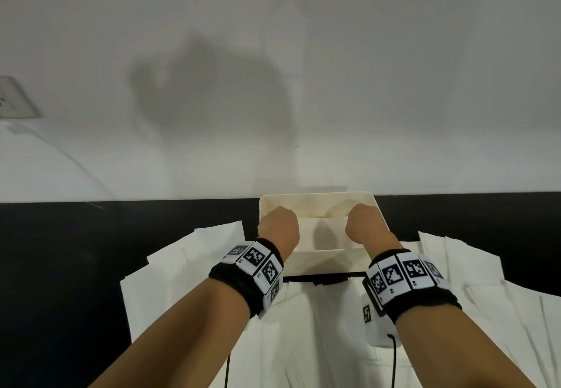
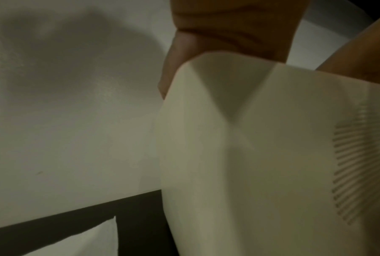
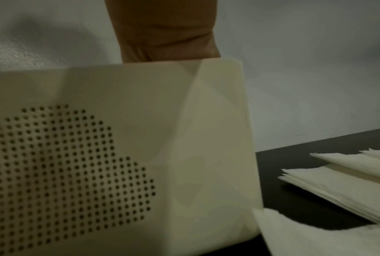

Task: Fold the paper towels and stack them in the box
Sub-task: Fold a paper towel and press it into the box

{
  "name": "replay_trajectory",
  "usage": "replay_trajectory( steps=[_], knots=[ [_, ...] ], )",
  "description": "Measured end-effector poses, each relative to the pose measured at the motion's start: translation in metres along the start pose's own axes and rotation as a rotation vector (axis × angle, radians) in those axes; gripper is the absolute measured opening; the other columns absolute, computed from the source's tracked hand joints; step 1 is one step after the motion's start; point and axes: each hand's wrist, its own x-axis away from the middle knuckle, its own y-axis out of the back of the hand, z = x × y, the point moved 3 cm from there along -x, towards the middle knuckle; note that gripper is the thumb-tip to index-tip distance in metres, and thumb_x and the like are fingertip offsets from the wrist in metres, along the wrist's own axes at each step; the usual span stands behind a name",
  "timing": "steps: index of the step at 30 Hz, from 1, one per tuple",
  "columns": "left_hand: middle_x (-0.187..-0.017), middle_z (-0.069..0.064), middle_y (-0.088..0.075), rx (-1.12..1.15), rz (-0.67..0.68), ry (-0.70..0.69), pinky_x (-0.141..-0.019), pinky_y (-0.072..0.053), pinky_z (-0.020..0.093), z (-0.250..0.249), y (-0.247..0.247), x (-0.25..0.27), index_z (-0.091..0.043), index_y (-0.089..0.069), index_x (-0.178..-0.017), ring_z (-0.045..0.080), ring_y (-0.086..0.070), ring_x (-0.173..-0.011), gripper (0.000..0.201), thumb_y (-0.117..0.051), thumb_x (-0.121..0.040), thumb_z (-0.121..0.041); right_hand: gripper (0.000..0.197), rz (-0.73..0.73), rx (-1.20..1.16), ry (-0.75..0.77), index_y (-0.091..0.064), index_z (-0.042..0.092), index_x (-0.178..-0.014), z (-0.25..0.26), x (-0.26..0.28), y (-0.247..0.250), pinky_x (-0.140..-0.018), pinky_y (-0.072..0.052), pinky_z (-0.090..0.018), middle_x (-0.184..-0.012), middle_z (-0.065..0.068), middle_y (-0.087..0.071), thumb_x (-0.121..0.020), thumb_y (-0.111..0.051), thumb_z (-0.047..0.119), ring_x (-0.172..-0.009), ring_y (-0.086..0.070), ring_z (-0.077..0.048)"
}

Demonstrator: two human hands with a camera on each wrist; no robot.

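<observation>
Black bench (image 1: 60, 266) against a white wall; cream box (image 1: 315, 202) stands at its far edge, paper towels (image 1: 182, 266) spread either side. Head view: left hand (image 1: 279, 226) and right hand (image 1: 364, 223) reach into the box, fingers hidden. Left wrist view: fingers (image 2: 228, 34) go over the box wall; grip cannot be told. Right wrist view: likewise.

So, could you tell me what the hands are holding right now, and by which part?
It cannot be told: both the left hand and right hand reach down into the box, and their fingers are hidden inside it.
</observation>
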Motion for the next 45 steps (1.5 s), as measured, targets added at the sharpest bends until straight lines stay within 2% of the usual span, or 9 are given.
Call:
replay_trajectory(
  steps=[3, 7, 12, 21, 24, 28, 33, 38, 45],
  knots=[
    [-0.114, 0.010, -0.059, -0.088, 0.005, -0.026, -0.072, -0.044, 0.025, -0.002, -0.002, -0.001, -0.001, -0.059, -0.110, 0.024, -0.061, -0.104, 0.026, -0.040, -0.093, 0.004, 0.019, 0.002, 0.011, -0.015, -0.061, 0.003, -0.099, 0.000, -0.003, -0.002, -0.070, -0.040, -0.024, -0.066, -0.002, -0.044, -0.093, -0.042, 0.003, -0.077, -0.049, -0.018],
    [-0.066, -0.001, -0.043, -0.163, 0.009, 0.009, -0.054, -0.032, 0.020, -0.007, 0.006, 0.009, -0.012, -0.044, -0.065, 0.012, -0.046, -0.059, 0.026, -0.043, -0.089, -0.002, 0.028, -0.020, -0.063, -0.078, -0.041, 0.010, -0.064, -0.001, -0.005, -0.006, -0.063, -0.036, -0.027, -0.065, -0.002, -0.040, -0.091, -0.043, 0.003, -0.057, -0.040, -0.014],
    [-0.061, 0.000, -0.036, -0.168, 0.035, 0.000, -0.047, -0.030, 0.019, -0.006, 0.009, 0.011, -0.011, -0.037, -0.061, 0.016, -0.064, -0.090, 0.032, -0.045, -0.090, -0.002, 0.022, -0.069, 0.016, -0.056, -0.047, 0.012, -0.069, 0.002, 0.001, -0.006, -0.073, -0.048, -0.031, -0.077, -0.003, -0.051, -0.090, -0.044, 0.005, -0.081, -0.054, -0.021],
    [-0.110, 0.007, -0.059, 0.220, -0.110, -0.007, -0.077, -0.044, 0.030, 0.016, 0.037, 0.043, -0.005, -0.060, -0.107, 0.026, -0.059, -0.101, 0.022, -0.045, -0.092, -0.005, 0.019, -0.145, 0.046, 0.082, -0.063, 0.008, -0.099, 0.026, 0.035, 0.023, -0.076, -0.045, -0.028, -0.091, -0.005, -0.058, -0.092, -0.046, 0.015, -0.098, -0.060, -0.024],
    [-0.110, 0.003, -0.063, 0.440, -0.221, 0.074, -0.078, -0.047, 0.030, 0.063, 0.046, 0.070, -0.011, -0.062, -0.099, 0.022, -0.060, -0.099, 0.017, -0.049, -0.093, -0.021, 0.026, -0.227, -0.242, 0.203, -0.068, 0.015, -0.108, 0.043, 0.062, 0.038, -0.085, -0.046, -0.028, -0.116, 0.000, -0.064, -0.093, -0.051, 0.029, -0.109, -0.058, -0.022],
    [-0.102, 0.006, -0.069, 0.789, -0.241, 0.316, -0.088, -0.053, 0.033, 0.146, 0.028, 0.120, -0.011, -0.067, -0.095, 0.023, -0.066, -0.094, 0.016, -0.053, -0.094, -0.019, 0.009, -0.091, -0.775, 0.328, -0.071, 0.026, -0.083, 0.065, 0.112, 0.020, -0.090, -0.049, -0.029, -0.101, 0.010, -0.068, -0.087, -0.063, 0.025, -0.097, -0.060, -0.014],
    [-0.105, 0.010, -0.064, 1.079, -0.150, 0.608, -0.084, -0.053, 0.032, 0.192, -0.043, 0.156, -0.006, -0.062, -0.117, 0.022, -0.064, -0.089, 0.027, -0.057, -0.093, -0.017, 0.022, 0.238, -0.725, 0.261, -0.068, 0.014, -0.106, 0.093, 0.137, -0.053, -0.092, -0.049, -0.031, -0.117, -0.003, -0.064, -0.087, -0.064, 0.024, -0.101, -0.059, -0.018],
    [-0.128, 0.007, -0.054, 1.137, -0.048, 0.683, -0.093, -0.048, 0.031, 0.176, -0.095, 0.156, -0.013, -0.048, -0.134, 0.021, -0.058, -0.109, 0.048, -0.059, -0.091, -0.030, 0.049, 0.275, -0.625, 0.142, -0.049, 0.009, -0.134, 0.102, 0.140, -0.094, -0.107, -0.037, -0.032, -0.141, -0.006, -0.046, -0.090, -0.061, 0.024, -0.128, -0.046, -0.023],
    [-0.136, 0.011, -0.045, 1.188, -0.043, 0.688, -0.095, -0.046, 0.033, 0.162, -0.099, 0.145, -0.009, -0.036, -0.140, 0.026, -0.051, -0.119, 0.063, -0.063, -0.088, -0.032, 0.054, 0.254, -0.757, 0.097, -0.044, 0.008, -0.138, 0.116, 0.135, -0.102, -0.104, -0.043, -0.038, -0.140, -0.010, -0.045, -0.087, -0.062, 0.014, -0.124, -0.048, -0.027]
  ],
)
